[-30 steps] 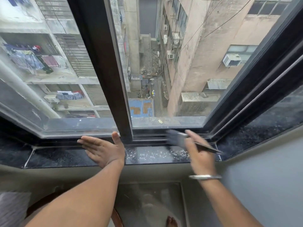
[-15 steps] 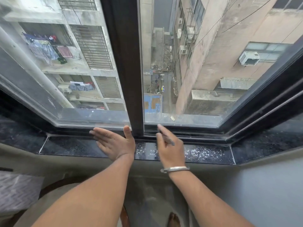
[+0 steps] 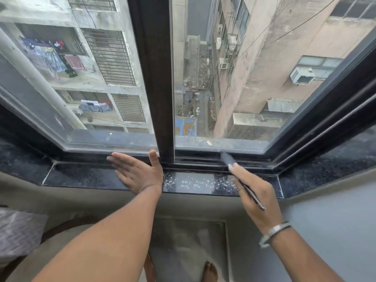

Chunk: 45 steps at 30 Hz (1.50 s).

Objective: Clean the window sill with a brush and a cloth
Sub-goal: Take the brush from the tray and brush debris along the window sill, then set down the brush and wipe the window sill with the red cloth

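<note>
The black speckled stone window sill (image 3: 85, 177) runs below the dark window frame, with white dust flecks (image 3: 195, 183) scattered on its middle stretch. My right hand (image 3: 254, 192) holds a thin dark brush (image 3: 227, 158); its blurred head lies over the window track at the back of the sill, and its handle end pokes out behind my hand. My left hand (image 3: 138, 173) rests flat and open on the sill just left of the centre post, fingers spread. No cloth is in view.
The dark centre post (image 3: 154, 78) of the window stands between my hands. The sill angles back at both ends, and a wall drops below it. A patterned cushion (image 3: 18, 233) lies at lower left. A bare foot (image 3: 209, 271) shows on the floor.
My right hand has swung the brush back to the right along the track, after sweeping left toward the post. My left hand has stayed flat on the sill.
</note>
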Available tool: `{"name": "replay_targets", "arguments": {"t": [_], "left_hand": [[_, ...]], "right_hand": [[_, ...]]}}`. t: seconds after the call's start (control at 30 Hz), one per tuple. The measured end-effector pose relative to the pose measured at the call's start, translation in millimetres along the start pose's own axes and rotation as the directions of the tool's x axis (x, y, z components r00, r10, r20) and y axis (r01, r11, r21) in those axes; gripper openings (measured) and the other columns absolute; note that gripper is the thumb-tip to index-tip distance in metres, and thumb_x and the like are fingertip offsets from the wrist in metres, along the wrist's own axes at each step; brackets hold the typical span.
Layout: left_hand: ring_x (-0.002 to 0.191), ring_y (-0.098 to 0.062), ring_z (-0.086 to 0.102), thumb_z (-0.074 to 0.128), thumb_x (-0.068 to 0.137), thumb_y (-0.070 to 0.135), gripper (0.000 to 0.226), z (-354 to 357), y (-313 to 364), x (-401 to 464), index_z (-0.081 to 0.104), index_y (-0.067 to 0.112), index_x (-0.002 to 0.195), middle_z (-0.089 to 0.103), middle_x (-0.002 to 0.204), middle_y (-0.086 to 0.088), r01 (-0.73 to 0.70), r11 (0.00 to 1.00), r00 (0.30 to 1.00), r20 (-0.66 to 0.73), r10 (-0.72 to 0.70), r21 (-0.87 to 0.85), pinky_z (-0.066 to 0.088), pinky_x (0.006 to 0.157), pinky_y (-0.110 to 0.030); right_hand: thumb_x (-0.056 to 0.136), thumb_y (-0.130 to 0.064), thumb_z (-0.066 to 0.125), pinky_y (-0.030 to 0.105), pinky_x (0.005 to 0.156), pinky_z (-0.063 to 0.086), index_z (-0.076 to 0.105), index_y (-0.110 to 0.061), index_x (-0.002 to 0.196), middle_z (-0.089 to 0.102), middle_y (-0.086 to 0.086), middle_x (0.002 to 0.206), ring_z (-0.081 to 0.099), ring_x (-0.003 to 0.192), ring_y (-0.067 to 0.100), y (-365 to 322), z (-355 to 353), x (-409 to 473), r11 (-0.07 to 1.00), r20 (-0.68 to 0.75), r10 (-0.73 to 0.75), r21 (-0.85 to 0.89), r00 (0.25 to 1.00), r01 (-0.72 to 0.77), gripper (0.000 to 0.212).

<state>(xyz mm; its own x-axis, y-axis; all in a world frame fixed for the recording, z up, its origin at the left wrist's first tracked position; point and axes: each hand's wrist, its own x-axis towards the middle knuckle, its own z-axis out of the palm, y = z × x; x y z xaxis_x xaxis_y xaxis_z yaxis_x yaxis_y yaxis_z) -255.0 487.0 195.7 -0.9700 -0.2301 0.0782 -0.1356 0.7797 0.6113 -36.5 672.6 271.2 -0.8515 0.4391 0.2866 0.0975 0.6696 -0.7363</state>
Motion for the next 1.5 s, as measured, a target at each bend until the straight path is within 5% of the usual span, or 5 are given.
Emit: {"name": "replay_targets", "arguments": {"t": [0.3, 0.57, 0.97, 1.23, 1.5], "left_hand": [[0.156, -0.028, -0.002, 0.023, 0.081, 0.09, 0.12, -38.3, -18.6, -10.4, -0.005, 0.001, 0.157, -0.003, 0.167, -0.021, -0.207, 0.901, 0.97, 0.038, 0.239, -0.38, -0.004, 0.125, -0.046], [0.131, -0.021, 0.055, 0.07, 0.084, 0.053, 0.084, -129.5, -57.1, 46.6, 0.041, 0.009, 0.15, 0.056, 0.145, -0.01, -0.924, 0.281, 0.195, 0.313, 0.93, -0.26, 0.048, 0.104, -0.04], [0.111, -0.035, 0.063, 0.081, 0.081, 0.016, 0.041, -178.5, -131.9, 163.2, 0.073, 0.018, 0.122, 0.066, 0.126, -0.013, -0.796, 0.598, 0.571, 0.447, 0.689, 0.095, 0.053, 0.091, -0.044], [0.137, -0.027, 0.047, 0.055, 0.093, 0.023, 0.047, -164.8, -160.6, 149.0, 0.059, 0.022, 0.14, 0.053, 0.148, -0.005, -0.804, 0.533, 0.587, 0.491, 0.644, 0.264, 0.029, 0.116, -0.046], [0.105, -0.025, 0.066, 0.05, 0.09, 0.027, 0.038, -179.7, -327.9, 44.8, 0.069, 0.02, 0.122, 0.07, 0.117, -0.001, -0.531, 0.82, 0.833, 0.308, 0.459, 0.214, 0.046, 0.088, -0.037]], "right_hand": [[0.093, -0.027, 0.061, 0.021, 0.091, 0.05, 0.07, -0.026, 0.113, 0.072, -0.013, 0.111, 0.066, 0.108, 0.01, -44.5, 29.5, -6.3, 0.847, -0.176, 0.36, 0.473, 0.916, -0.242, 0.022], [0.087, -0.033, 0.057, 0.042, 0.078, 0.058, 0.068, -0.002, 0.111, 0.063, 0.023, 0.116, 0.067, 0.098, 0.033, -117.3, 126.8, 27.5, -0.101, 0.59, 0.446, 0.78, 0.673, -0.617, 0.041], [0.08, -0.022, 0.074, 0.023, 0.082, 0.052, 0.075, -0.02, 0.096, 0.075, -0.002, 0.091, 0.068, 0.089, 0.015, -130.7, 246.5, 86.1, 0.997, 0.314, 0.031, 0.059, 0.949, -0.052, 0.016], [0.086, -0.026, 0.053, 0.038, 0.068, 0.046, 0.066, -0.02, 0.114, 0.058, 0.013, 0.102, 0.055, 0.086, 0.035, -144.4, 268.4, 80.1, 0.742, 0.416, -0.138, -0.558, 0.899, 0.372, 0.031], [0.068, -0.013, 0.056, 0.039, 0.061, 0.051, 0.068, -0.016, 0.111, 0.061, 0.011, 0.087, 0.057, 0.07, 0.034, -175.6, 336.9, -20.6, 0.836, 0.579, -0.366, -0.14, 0.729, 0.531, 0.045]]}}
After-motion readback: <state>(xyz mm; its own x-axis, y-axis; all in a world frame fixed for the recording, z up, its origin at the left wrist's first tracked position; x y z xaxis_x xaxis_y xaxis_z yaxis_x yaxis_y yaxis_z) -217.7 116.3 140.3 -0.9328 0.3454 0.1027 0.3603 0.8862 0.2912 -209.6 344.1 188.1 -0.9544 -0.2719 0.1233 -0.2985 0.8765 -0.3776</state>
